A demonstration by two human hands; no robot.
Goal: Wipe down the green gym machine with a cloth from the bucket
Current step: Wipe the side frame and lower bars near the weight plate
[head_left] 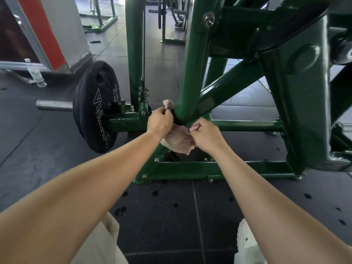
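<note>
Hands apart: left hand (159, 123) and right hand (205, 134) each pinch an end of a limp, pinkish cloth (178, 141) wrapped round the foot of a glossy tube on the green machine (187, 79); a round black plate (95, 107) stands to the left, on a speckled rubber floor (171, 216)

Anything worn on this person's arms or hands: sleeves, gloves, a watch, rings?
The left forearm and right forearm are bare to the frame edge, with no sleeves showing. The left hand and right hand wear no gloves. No watch, bracelet or ring is visible. Cream trousers show below.
</note>
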